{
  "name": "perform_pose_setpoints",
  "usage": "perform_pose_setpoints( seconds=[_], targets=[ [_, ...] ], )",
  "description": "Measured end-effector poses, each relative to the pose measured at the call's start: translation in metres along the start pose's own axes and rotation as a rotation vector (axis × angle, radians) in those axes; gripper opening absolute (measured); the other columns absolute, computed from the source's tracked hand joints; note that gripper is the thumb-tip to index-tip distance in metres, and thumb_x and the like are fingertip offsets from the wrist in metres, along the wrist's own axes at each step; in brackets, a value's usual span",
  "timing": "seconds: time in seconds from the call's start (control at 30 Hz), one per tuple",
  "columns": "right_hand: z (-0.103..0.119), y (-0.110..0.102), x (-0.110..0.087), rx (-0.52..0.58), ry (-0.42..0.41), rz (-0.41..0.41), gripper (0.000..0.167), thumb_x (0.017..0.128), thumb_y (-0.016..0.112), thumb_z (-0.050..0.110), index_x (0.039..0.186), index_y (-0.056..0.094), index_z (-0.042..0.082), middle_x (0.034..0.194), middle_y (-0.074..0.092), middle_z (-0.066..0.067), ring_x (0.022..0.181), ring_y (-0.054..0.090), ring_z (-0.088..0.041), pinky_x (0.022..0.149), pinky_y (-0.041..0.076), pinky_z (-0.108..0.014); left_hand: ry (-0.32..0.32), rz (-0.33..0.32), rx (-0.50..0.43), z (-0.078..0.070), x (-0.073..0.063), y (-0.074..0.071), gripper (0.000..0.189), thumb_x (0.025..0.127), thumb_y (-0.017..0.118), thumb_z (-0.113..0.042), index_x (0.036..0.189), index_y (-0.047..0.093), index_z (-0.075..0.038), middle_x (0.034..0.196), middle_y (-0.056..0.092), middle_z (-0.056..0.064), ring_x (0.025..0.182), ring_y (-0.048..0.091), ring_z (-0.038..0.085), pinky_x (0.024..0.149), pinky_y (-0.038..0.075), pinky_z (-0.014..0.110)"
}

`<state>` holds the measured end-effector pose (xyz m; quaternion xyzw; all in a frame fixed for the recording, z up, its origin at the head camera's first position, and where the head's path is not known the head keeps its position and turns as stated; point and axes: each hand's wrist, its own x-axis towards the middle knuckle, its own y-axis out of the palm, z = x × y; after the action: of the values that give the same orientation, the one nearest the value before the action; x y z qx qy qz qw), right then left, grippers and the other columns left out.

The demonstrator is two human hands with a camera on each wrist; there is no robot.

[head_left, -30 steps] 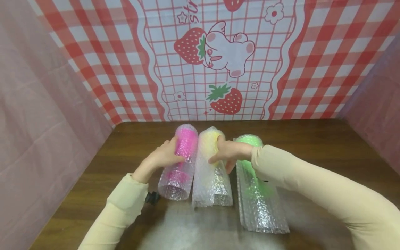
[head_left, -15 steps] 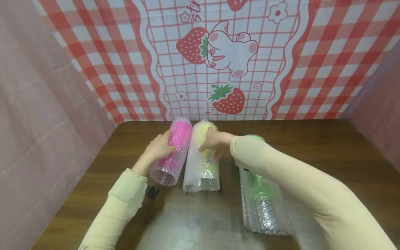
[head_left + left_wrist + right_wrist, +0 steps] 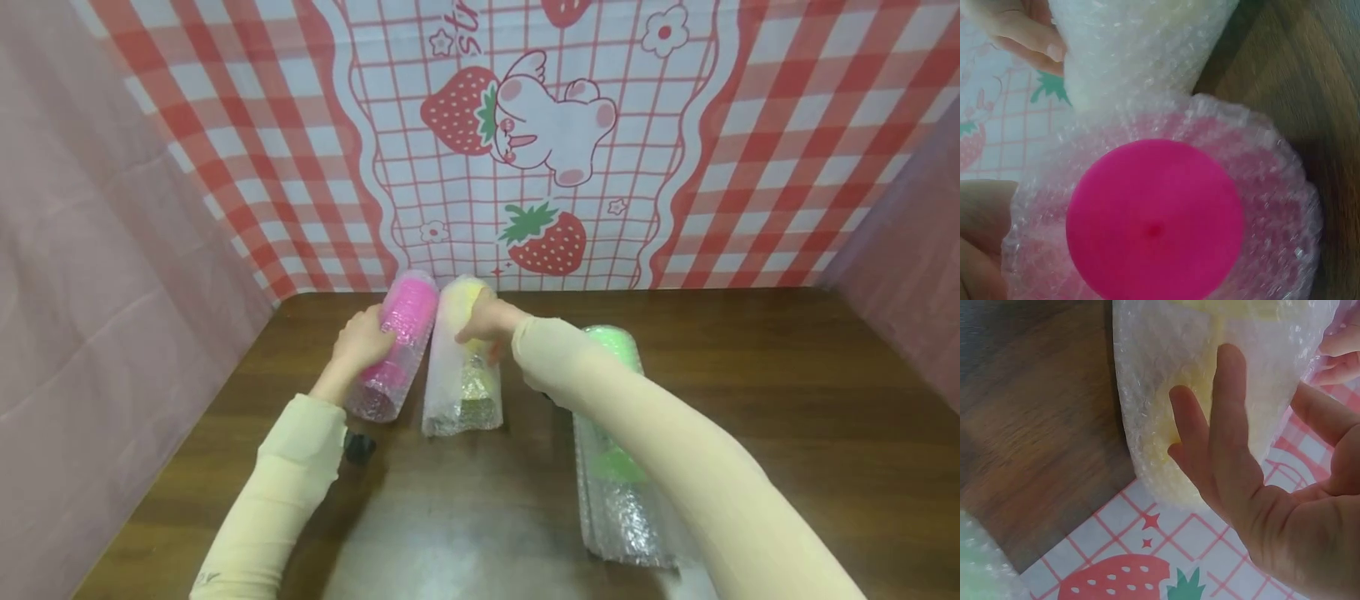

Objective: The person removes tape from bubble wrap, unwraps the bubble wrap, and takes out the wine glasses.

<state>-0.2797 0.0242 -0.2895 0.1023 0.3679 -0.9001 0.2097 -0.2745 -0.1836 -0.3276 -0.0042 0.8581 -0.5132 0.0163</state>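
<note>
A pink stemmed cup (image 3: 409, 310) in bubble wrap lies at the back of the table, and my left hand (image 3: 363, 340) grips its side. Its round pink foot (image 3: 1155, 219) shows inside the open wrap end in the left wrist view. Just to the right lies a yellow stemmed cup (image 3: 450, 350), wrapped the same way. My right hand (image 3: 489, 320) holds it, with fingers (image 3: 1229, 400) spread over the wrap on one side and the thumb on the other. Partly behind my right arm is a wrapped green stemmed cup (image 3: 613, 343), untouched by either hand.
The brown wooden table (image 3: 787, 400) ends at a red-and-white checked cloth (image 3: 780, 150) with strawberry prints. Pink curtains (image 3: 112, 250) hang on both sides. A dark wrist device (image 3: 360, 448) sits below my left wrist.
Both hands have moved the pink and yellow cups to the left and toward the back cloth. The pink one now tilts more. The green cup has stayed in place.
</note>
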Motion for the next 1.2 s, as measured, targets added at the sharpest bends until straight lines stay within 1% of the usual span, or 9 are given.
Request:
perform_pose_setpoints(
  seconds=[0.1, 0.23, 0.47, 0.6, 0.7, 0.83, 0.97, 1.13, 1.2],
  targets=[
    [0.005, 0.004, 0.016, 0.075, 0.085, -0.001, 0.089, 0.085, 0.060, 0.012, 0.143, -0.007, 0.002, 0.143, 0.018, -0.023, 0.090, 0.059, -0.045, 0.070, 0.056, -0.041, -0.038, -0.035, 0.010, 0.006, 0.005, 0.000, 0.058, 0.087, 0.045, -0.022, 0.139, 0.030, -0.002, 0.132, 0.042, 0.026, 0.116, 0.043, 0.046, 0.091, 0.039, 0.058],
    [0.010, 0.006, 0.023, 0.111, 0.111, -0.006, 0.088, 0.085, 0.059, 0.009, 0.143, -0.008, 0.002, 0.145, 0.012, -0.021, 0.094, 0.057, -0.046, 0.070, 0.056, -0.040, -0.080, -0.084, 0.013, 0.013, 0.011, -0.001, 0.052, 0.086, 0.044, -0.021, 0.134, 0.037, -0.001, 0.126, 0.047, 0.026, 0.111, 0.047, 0.046, 0.089, 0.042, 0.057],
    [0.016, 0.011, 0.033, 0.080, 0.118, -0.033, 0.088, 0.085, 0.061, 0.010, 0.141, -0.005, -0.003, 0.140, 0.021, -0.026, 0.092, 0.059, -0.043, 0.066, 0.056, -0.036, -0.162, -0.119, 0.023, 0.021, 0.014, -0.006, 0.047, 0.084, 0.041, -0.020, 0.125, 0.043, 0.002, 0.118, 0.051, 0.026, 0.105, 0.051, 0.044, 0.085, 0.044, 0.055],
    [0.017, 0.014, 0.038, 0.072, 0.118, -0.074, 0.087, 0.085, 0.062, 0.013, 0.141, -0.002, -0.004, 0.136, 0.027, -0.027, 0.090, 0.060, -0.041, 0.066, 0.056, -0.036, -0.184, -0.108, 0.032, 0.025, 0.019, -0.006, 0.048, 0.088, 0.036, -0.020, 0.129, 0.037, 0.004, 0.123, 0.046, 0.027, 0.109, 0.047, 0.046, 0.091, 0.040, 0.056],
    [0.017, 0.017, 0.041, 0.037, 0.113, -0.109, 0.082, 0.085, 0.062, 0.017, 0.141, 0.005, -0.005, 0.131, 0.035, -0.027, 0.087, 0.062, -0.037, 0.065, 0.056, -0.034, -0.191, -0.096, 0.047, 0.027, 0.022, -0.005, 0.049, 0.089, 0.034, -0.018, 0.132, 0.032, 0.004, 0.125, 0.042, 0.028, 0.110, 0.046, 0.047, 0.092, 0.039, 0.056],
    [0.018, 0.020, 0.045, -0.028, 0.098, -0.151, 0.076, 0.085, 0.063, 0.023, 0.137, 0.016, -0.006, 0.124, 0.043, -0.027, 0.071, 0.065, -0.029, 0.060, 0.056, -0.031, -0.224, -0.101, 0.054, 0.028, 0.025, -0.006, 0.051, 0.088, 0.036, -0.017, 0.134, 0.029, 0.005, 0.126, 0.040, 0.028, 0.109, 0.046, 0.046, 0.091, 0.040, 0.056],
    [0.019, 0.023, 0.049, -0.045, 0.093, -0.174, 0.073, 0.084, 0.063, 0.025, 0.135, 0.020, -0.005, 0.119, 0.047, -0.024, 0.054, 0.059, -0.022, 0.054, 0.055, -0.027, -0.252, -0.106, 0.049, 0.032, 0.027, -0.006, 0.052, 0.087, 0.038, -0.016, 0.133, 0.028, 0.005, 0.126, 0.039, 0.028, 0.109, 0.046, 0.047, 0.092, 0.040, 0.056],
    [0.022, 0.025, 0.052, -0.068, 0.089, -0.172, 0.074, 0.085, 0.063, 0.027, 0.136, 0.019, -0.005, 0.115, 0.049, -0.022, 0.057, 0.056, -0.021, 0.048, 0.053, -0.024, -0.267, -0.107, 0.053, 0.036, 0.027, -0.008, 0.052, 0.087, 0.038, -0.016, 0.133, 0.027, 0.006, 0.126, 0.038, 0.028, 0.110, 0.045, 0.047, 0.093, 0.039, 0.055],
    [0.023, 0.025, 0.053, -0.062, 0.089, -0.172, 0.073, 0.085, 0.062, 0.027, 0.136, 0.020, -0.005, 0.115, 0.049, -0.022, 0.064, 0.059, -0.023, 0.049, 0.053, -0.025, -0.271, -0.109, 0.056, 0.036, 0.027, -0.009, 0.052, 0.087, 0.038, -0.016, 0.133, 0.028, 0.006, 0.126, 0.039, 0.028, 0.110, 0.045, 0.047, 0.092, 0.039, 0.055]
  ],
)
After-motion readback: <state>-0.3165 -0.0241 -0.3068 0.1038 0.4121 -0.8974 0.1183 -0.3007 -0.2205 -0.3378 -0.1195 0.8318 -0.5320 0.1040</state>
